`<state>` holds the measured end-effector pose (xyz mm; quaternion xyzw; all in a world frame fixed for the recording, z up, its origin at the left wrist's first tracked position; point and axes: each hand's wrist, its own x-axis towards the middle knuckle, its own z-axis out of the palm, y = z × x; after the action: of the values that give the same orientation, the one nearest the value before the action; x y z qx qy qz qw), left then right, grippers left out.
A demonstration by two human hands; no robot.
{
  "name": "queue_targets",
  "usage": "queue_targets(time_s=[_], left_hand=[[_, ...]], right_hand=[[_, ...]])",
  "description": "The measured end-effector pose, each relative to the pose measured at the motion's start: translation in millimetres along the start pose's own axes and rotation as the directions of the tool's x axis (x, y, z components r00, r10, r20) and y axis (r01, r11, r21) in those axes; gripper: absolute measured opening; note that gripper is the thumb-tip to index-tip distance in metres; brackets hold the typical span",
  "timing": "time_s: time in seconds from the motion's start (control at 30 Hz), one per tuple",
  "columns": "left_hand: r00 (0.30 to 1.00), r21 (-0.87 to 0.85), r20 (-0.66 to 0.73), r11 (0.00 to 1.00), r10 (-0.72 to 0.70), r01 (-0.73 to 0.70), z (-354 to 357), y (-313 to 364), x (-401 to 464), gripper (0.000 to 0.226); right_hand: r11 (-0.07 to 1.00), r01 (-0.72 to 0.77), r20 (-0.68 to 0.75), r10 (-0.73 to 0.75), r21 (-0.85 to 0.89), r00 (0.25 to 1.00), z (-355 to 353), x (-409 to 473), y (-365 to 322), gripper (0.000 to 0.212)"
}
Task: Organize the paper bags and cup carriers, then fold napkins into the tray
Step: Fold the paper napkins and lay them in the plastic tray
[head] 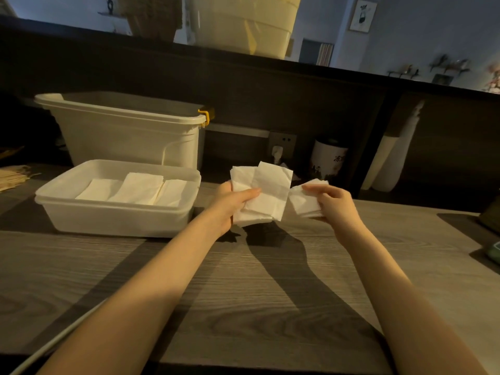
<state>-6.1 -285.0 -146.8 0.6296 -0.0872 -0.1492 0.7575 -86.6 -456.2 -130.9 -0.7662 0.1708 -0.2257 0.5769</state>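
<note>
1. I am seeing my left hand point(232, 204) gripping a loose bunch of white napkins point(266, 193), thumb lying across the front sheet, raised above the desk point(243, 288) near its far edge.
2. My right hand point(334, 205) is pinching a smaller wad of napkin point(304, 200) between thumb and fingers, just beside the left bunch; the two bunches are nearly touching, and I cannot tell whether they are joined.
3. Both forearms are reaching forward from the near edge, casting dark shadows across the wood grain.
4. The tray point(113, 216), white and shallow, is sitting toward the desk's far left, just left of my left hand.
5. Folded napkins point(135, 190) are lying flat inside the tray, side by side in about three overlapping stacks.
6. A taller white bin point(130, 136) with a yellow clasp is standing behind the tray against the dark back wall.
7. A white canister point(327, 159) with dark markings is standing at the far edge behind my hands, beside a wall socket point(282, 143).
8. Something brown and papery point(13, 177) is lying at the far left edge; it is too dim to identify.
</note>
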Motion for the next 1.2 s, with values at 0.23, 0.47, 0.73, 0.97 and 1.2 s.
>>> queue_targets(time_s=[0.23,0.47,0.73,0.97,1.2], left_hand=[[0.999,0.024,0.038,0.999,0.026,-0.027,3,-2,0,0.040],[0.997,0.075,0.077,0.997,-0.003,-0.003,6,-4,0,0.029],[0.990,-0.046,-0.011,0.989,-0.143,0.143,4,-5,2,0.025],[0.957,-0.141,0.083,0.948,-0.276,0.286,8,0,-4,0.027],[0.962,-0.029,0.230,0.987,-0.148,0.158,13,1,-10,0.047]], right_hand=[[0.999,0.047,0.186,-0.045,-0.006,0.981,11,-10,-5,0.026],[0.961,0.184,0.061,-0.176,-0.206,0.983,14,-1,7,0.016],[0.917,0.381,0.029,-0.381,-0.119,0.924,1,-6,-7,0.006],[0.885,0.399,0.128,-0.379,-0.240,0.917,9,-8,-5,0.007],[0.852,0.333,0.052,-0.342,-0.405,0.938,13,-6,0,0.021]])
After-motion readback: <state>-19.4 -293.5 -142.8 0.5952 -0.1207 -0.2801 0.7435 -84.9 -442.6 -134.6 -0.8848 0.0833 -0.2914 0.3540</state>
